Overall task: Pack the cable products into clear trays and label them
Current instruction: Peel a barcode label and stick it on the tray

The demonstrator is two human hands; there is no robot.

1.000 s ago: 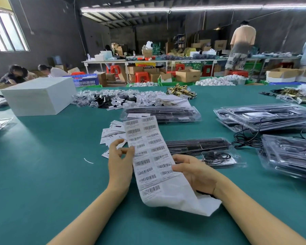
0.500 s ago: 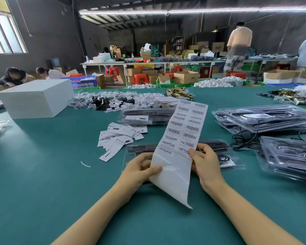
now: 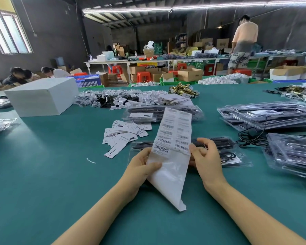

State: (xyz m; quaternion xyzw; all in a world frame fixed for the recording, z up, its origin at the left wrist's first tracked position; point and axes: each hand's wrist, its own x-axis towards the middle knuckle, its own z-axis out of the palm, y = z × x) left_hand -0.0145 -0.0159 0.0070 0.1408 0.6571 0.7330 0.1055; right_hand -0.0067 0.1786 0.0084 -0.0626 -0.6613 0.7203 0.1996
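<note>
White backing paper fills the middle of the head view: a barcode label sheet (image 3: 172,138) is held upright over the teal table (image 3: 42,174), its printed labels in the upper part and its lower part bare and curling to a torn tip. The left hand (image 3: 141,167) pinches the sheet's left edge below the lowest labels, thumb laid across the bare paper. The right hand (image 3: 205,156) has fingers curled at the sheet's right edge, beside the lowest right-hand label; whether it already pinches a label corner cannot be told.

Just behind the sheet, flat on the table, lies a clear tray (image 3: 228,154) with a coiled black cable inside, partly hidden by the sheet and hands. Left of the sheet is a scatter of small white cards (image 3: 125,131); beyond it, a stack of filled trays (image 3: 159,112); well to its right, more stacked trays (image 3: 272,115).

The step in hand looks like peeling off the next label. To do it well, keep the left pinch firm on bare backing, lift one corner of the lowest label with a fingernail, peel slowly so it does not curl or tear, then lay it flat on the tray behind the sheet.
</note>
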